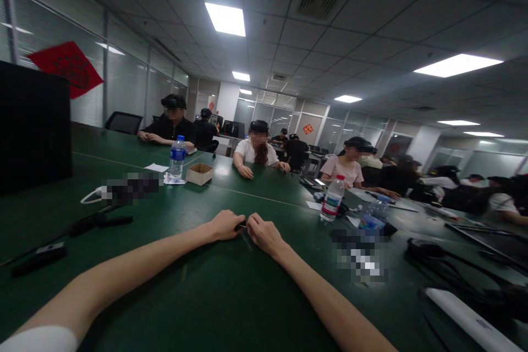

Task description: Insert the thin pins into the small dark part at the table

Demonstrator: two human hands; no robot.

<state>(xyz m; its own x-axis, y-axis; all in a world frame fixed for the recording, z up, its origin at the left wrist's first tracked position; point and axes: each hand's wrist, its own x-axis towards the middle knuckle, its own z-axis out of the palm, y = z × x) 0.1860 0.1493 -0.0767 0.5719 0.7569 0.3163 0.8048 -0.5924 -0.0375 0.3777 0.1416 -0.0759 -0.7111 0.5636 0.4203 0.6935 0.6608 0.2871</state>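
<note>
Both arms reach forward over the green table (198, 286), and the hands almost meet near its middle. My left hand (225, 224) is closed, its fingertips pinching a small dark object (240, 226) too small to name. Facing it, my right hand (264, 234) is closed too, with fingers curled together at the near end of that object. A thin, light sliver shows between the two hands. Whatever the right fingers hold is hidden behind them.
A water bottle (177, 160) and a small open cardboard box (199, 174) stand beyond my left hand. Two more bottles, one red-capped (332, 199), are to the right. Black cables (449, 264) and a white device (466, 322) lie at far right. Several people sit around.
</note>
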